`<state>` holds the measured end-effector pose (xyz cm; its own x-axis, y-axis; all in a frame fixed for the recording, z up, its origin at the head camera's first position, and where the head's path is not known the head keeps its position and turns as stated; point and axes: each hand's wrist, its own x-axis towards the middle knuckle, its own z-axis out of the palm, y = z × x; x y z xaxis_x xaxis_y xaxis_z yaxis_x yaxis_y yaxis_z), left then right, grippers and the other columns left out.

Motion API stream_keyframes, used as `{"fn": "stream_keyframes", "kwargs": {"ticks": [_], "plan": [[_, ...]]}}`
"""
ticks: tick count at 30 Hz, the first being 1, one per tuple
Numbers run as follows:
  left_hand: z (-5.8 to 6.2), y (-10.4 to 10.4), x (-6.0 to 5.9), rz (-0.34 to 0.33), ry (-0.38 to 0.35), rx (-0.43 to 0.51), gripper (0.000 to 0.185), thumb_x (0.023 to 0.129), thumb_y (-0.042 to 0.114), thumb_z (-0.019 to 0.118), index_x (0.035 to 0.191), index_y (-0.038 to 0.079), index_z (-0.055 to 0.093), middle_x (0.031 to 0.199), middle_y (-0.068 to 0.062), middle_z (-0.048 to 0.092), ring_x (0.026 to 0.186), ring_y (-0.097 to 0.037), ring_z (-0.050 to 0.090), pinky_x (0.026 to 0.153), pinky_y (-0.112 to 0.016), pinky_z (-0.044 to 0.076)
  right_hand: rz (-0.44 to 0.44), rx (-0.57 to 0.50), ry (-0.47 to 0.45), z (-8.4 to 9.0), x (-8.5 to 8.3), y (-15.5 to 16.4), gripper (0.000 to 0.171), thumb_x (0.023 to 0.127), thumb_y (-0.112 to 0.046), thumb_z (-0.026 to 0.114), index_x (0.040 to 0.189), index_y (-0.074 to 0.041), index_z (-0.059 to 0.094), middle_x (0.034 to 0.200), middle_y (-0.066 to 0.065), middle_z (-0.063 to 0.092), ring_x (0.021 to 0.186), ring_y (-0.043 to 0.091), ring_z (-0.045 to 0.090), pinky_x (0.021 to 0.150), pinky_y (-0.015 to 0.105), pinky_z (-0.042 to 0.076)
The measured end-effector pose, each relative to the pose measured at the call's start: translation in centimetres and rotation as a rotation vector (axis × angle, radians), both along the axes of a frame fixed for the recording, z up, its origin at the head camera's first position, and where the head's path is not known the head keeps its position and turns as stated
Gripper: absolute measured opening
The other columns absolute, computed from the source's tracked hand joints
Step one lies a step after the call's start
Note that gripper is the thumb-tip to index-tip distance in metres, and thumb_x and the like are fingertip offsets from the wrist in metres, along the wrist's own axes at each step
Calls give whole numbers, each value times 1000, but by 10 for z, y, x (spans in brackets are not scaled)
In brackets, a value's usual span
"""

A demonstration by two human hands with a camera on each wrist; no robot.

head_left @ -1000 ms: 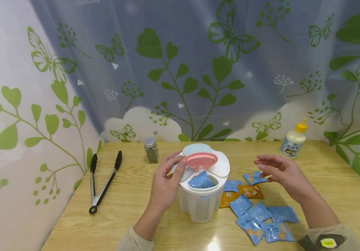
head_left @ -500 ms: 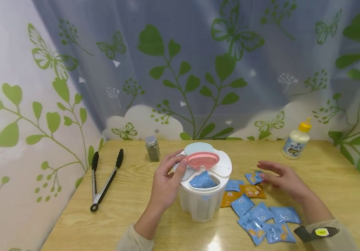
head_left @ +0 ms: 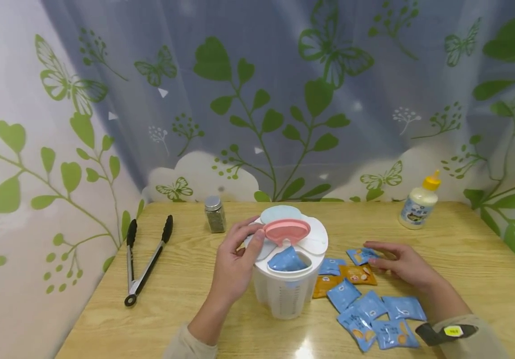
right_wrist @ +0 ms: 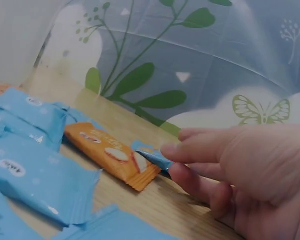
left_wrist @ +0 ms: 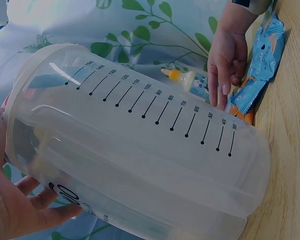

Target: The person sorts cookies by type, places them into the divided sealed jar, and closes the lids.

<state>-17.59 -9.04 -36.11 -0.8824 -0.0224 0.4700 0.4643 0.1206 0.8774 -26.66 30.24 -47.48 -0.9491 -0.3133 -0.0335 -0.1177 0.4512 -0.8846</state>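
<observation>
A clear plastic storage container [head_left: 286, 294] with a white lid stands on the table. The left hand [head_left: 235, 264] grips the lid's left rim, thumb on top, as the left wrist view [left_wrist: 20, 200] also shows from below. Its pink flap [head_left: 287, 230] is raised over an opening in which a blue snack packet [head_left: 286, 259] sticks up. To the right, the right hand [head_left: 403, 262] has its thumb and fingers at the right end of another blue snack packet [head_left: 359, 256], pinching its edge. An orange snack packet [right_wrist: 115, 155] lies beside that one.
Several more blue packets [head_left: 370, 304] lie in front of the right hand. Metal tongs [head_left: 147, 269] with black tips lie at the left. A spice jar [head_left: 215, 215] and a bottle with a yellow nozzle [head_left: 419, 204] stand toward the back, before a leaf-patterned curtain [head_left: 257, 99].
The right hand has come down and slightly left onto the far blue packet, its fingers closing on the packet's edge. The left hand stays on the container's lid.
</observation>
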Motion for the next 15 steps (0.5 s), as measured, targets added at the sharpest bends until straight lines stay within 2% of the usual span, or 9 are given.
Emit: {"fn": "stream_keyframes", "kwargs": {"ticks": [1, 3, 6, 8, 9, 11, 13, 15], "plan": [[-3, -1, -2, -1, 2, 2, 19, 92, 22, 57, 106, 12, 67, 125, -3, 53, 115, -15, 49, 72, -27, 49, -2, 21, 12, 0, 0, -1, 50, 84, -30, 67, 129, -13, 54, 124, 14, 54, 64, 14, 57, 48, 29, 44], [-7, -1, -5, -8, 12, 7, 19, 92, 24, 57, 106, 14, 67, 125, -1, 53, 115, -14, 50, 73, -27, 50, -15, 53, 44, -1, 0, -2, 50, 82, -30, 69, 127, -13, 56, 125, 13, 55, 75, 9, 59, 60, 33, 49], [-9, -3, -6, -15, 36, 13, 19, 92, 24, 57, 105, 14, 67, 124, -1, 53, 114, -15, 51, 72, -27, 50, -25, 63, 63, -2, 0, -5, 55, 79, -26, 72, 128, -10, 53, 123, 16, 53, 83, 13, 61, 67, 37, 50], [-9, -3, -7, -16, 40, 13, 19, 92, 24, 57, 105, 14, 67, 124, -2, 53, 113, -15, 51, 72, -27, 50, -35, 82, 77, -1, 1, -6, 59, 78, -26, 74, 130, -9, 51, 117, 18, 54, 85, 16, 58, 65, 36, 51], [-9, -3, -7, -16, 39, 12, 19, 92, 24, 57, 105, 14, 67, 124, -2, 53, 113, -15, 51, 72, -27, 50, -36, 85, 74, -1, 1, -6, 60, 78, -25, 74, 130, -8, 50, 114, 18, 53, 79, 19, 58, 58, 32, 50], [-10, -3, -7, -18, 34, 12, 19, 92, 24, 57, 105, 14, 67, 124, -2, 53, 113, -15, 51, 72, -27, 49, -42, 95, 76, 1, 3, -6, 60, 78, -25, 74, 130, -9, 50, 107, 18, 52, 75, 21, 55, 54, 31, 49], [-10, -3, -7, -19, 30, 11, 18, 92, 24, 57, 105, 14, 67, 125, -2, 53, 113, -15, 50, 74, -27, 49, -45, 95, 82, 3, 4, -6, 57, 79, -25, 73, 129, -9, 51, 104, 19, 51, 73, 20, 53, 54, 30, 48], [-10, -3, -7, -20, 31, 14, 18, 92, 23, 57, 105, 14, 67, 125, -2, 53, 114, -15, 50, 75, -28, 48, -34, 74, 70, 5, 5, -6, 55, 81, -23, 71, 130, -9, 52, 109, 21, 52, 69, 20, 55, 54, 31, 48]]}}
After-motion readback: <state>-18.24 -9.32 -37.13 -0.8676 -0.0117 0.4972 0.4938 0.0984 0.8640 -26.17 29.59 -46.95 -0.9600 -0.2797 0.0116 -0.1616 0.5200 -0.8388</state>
